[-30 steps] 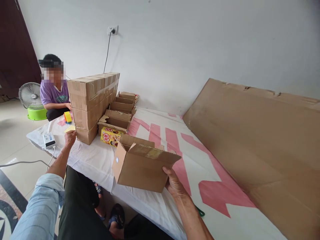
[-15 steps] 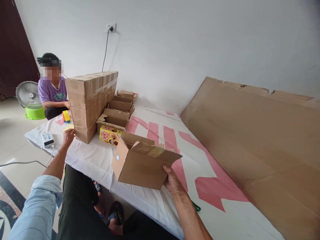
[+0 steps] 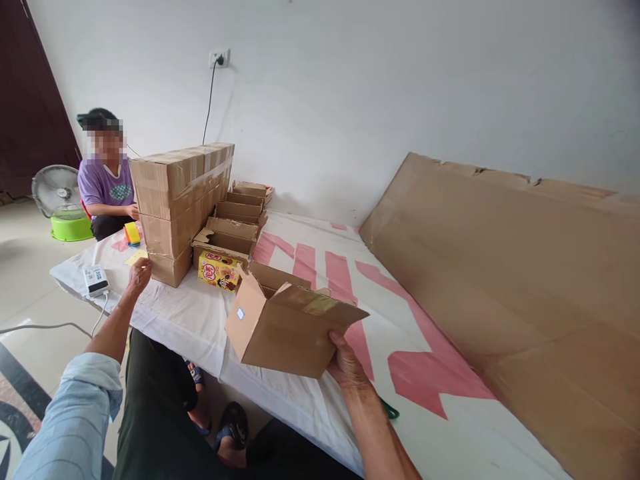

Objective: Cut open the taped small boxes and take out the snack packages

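My right hand (image 3: 345,363) is wrapped round the near right corner of an open cardboard box (image 3: 290,337), thumb on its outer side. The box is tilted, its flaps stand up, and a small white-and-blue sticker (image 3: 241,313) is on its left end. My left hand (image 3: 139,275) is closed beside the lower front corner of the stacked cardboard boxes (image 3: 167,227); what its fingers hold, if anything, is hidden. A yellow piece of paper (image 3: 135,257) lies just behind that hand. A yellow printed snack box (image 3: 219,272) stands between the stack and the tilted box.
Several open cardboard boxes (image 3: 234,230) line the right side of the stack. A large cardboard sheet (image 3: 510,280) leans at the right. A power strip (image 3: 95,280) and yellow-orange object (image 3: 132,233) lie at the left. Another person (image 3: 107,193) sits beyond, near a fan (image 3: 63,193).
The open box in my right hand has shifted slightly right and tilted a little more. My left hand has stayed near the stack's corner, moving only slightly.
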A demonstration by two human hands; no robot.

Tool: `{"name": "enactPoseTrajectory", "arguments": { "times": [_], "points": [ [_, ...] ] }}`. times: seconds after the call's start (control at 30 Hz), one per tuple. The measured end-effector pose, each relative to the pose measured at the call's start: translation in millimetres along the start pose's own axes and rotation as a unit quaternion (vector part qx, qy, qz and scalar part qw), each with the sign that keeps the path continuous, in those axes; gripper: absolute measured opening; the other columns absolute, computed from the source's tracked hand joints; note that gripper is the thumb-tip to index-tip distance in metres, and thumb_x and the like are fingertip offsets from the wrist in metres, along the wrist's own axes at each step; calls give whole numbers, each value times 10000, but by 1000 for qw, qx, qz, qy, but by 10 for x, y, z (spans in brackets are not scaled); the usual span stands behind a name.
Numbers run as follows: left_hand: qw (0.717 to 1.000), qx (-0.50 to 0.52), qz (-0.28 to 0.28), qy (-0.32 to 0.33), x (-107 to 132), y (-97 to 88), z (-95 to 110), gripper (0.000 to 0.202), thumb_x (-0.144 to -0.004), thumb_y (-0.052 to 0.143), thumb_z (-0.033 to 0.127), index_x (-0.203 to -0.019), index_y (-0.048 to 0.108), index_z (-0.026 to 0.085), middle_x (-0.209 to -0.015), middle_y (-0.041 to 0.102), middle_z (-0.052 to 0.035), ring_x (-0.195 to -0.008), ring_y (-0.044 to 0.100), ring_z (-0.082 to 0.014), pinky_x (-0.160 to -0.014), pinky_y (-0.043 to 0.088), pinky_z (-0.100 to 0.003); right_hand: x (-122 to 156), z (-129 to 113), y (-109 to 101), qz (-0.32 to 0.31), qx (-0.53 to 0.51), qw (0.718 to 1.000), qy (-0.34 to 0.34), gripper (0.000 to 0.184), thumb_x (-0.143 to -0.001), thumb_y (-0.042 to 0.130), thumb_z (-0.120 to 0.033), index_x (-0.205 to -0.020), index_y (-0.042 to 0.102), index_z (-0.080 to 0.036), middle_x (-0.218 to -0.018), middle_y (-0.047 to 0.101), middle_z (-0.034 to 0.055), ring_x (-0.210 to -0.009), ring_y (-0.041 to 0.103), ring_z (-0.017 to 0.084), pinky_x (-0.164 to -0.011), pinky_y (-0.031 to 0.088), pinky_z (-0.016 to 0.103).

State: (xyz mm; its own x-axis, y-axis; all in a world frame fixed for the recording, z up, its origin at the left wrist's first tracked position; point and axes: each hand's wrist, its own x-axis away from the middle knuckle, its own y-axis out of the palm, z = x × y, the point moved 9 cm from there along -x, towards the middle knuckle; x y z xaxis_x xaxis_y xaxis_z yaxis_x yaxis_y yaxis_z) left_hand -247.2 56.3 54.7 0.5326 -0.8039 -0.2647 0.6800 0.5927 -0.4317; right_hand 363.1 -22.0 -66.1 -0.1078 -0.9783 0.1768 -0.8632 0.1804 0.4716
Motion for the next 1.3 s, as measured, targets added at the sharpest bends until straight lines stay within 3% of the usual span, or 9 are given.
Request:
{"name": "enactPoseTrajectory", "arguments": {
  "times": [0.13, 0.27, 0.4, 0.5, 0.6, 0.87, 1.1, 1.2, 1.3],
  "points": [
    [1000, -19, 0, -6, 122, -91, 84, 167, -698, 645, 235, -864, 654, 219, -887, 723, -61, -888, 657, -256, -804, 521, -336, 10, 7, 13, -6, -9, 1000, -4, 672, -564, 911, -595, -1170, 757, -351, -1118, 849, -2, -1277, 714, 375, -1023, 653, 503],
    [1000, -15, 8, 7, 597, -8, 191, 205, -737, 685, 255, -935, 659, 207, -1055, 707, -128, -975, 672, -296, -811, 530, -385, 12, 18, -6, -5, -28, 1000, -14, 612, -582, 908, -586, -1130, 761, -356, -1145, 842, -31, -1271, 717, 360, -1019, 657, 482],
    [992, 30, -107, 58, 1374, 656, 473, 241, -737, 816, 388, -868, 711, 215, -1001, 732, -83, -867, 708, -247, -739, 555, -345, 14, 15, -27, 5, -31, 999, -17, 653, -555, 916, -574, -1151, 757, -360, -1128, 844, -27, -1277, 714, 369, -1026, 652, 490],
    [957, 119, -237, 118, 1922, 1186, 878, 371, -725, 890, 493, -947, 780, 216, -1004, 762, -74, -918, 729, -235, -731, 554, -305, 29, -1, 15, -7, -20, 1000, -17, 673, -572, 909, -575, -1190, 747, -364, -1127, 844, -20, -1267, 720, 365, -1028, 649, 487],
    [926, 203, -292, 127, 2163, 1393, 1204, 473, -693, 938, 541, -1019, 809, 223, -1017, 771, -80, -941, 714, -230, -740, 541, -298, 41, -23, 24, -8, -25, 999, -28, 634, -556, 913, -561, -1139, 747, -375, -1109, 845, -39, -1249, 729, 348, -1032, 645, 455],
    [919, 244, -298, 88, 2128, 1414, 1372, 459, -685, 954, 535, -966, 827, 195, -860, 761, -45, -799, 683, -186, -729, 530, -292, 17, 6, -35, -17, -31, 999, -26, 569, -543, 913, -557, -1059, 752, -380, -1051, 848, -66, -1242, 732, 323, -1017, 647, 436],
    [916, 219, -278, 190, 2359, 1269, 1617, 346, -872, 845, 503, -1136, 865, 280, -1252, 766, -116, -1050, 729, -237, -772, 584, -303, 13, 78, -144, 14, -63, 998, -23, 508, -530, 942, -542, -979, 765, -384, -1053, 850, -74, -1224, 740, 326, -1016, 655, 435],
    [905, 235, -274, 225, 2492, 1244, 1694, 333, -915, 824, 475, -1200, 857, 307, -1295, 754, -119, -1155, 725, -262, -841, 608, -330, -11, 162, -222, 25, -92, 995, -12, 491, -552, 940, -521, -984, 761, -371, -1043, 850, -74, -1249, 730, 322, -1037, 649, 445],
    [899, 256, -248, 253, 2562, 1223, 1741, 293, -927, 826, 451, -1174, 868, 299, -1290, 754, -123, -1111, 735, -251, -876, 622, -359, -32, 209, -237, 18, -120, 993, -3, 488, -587, 932, -492, -1023, 761, -353, -1060, 852, -53, -1302, 703, 328, -1097, 618, 465]
  ]
}}
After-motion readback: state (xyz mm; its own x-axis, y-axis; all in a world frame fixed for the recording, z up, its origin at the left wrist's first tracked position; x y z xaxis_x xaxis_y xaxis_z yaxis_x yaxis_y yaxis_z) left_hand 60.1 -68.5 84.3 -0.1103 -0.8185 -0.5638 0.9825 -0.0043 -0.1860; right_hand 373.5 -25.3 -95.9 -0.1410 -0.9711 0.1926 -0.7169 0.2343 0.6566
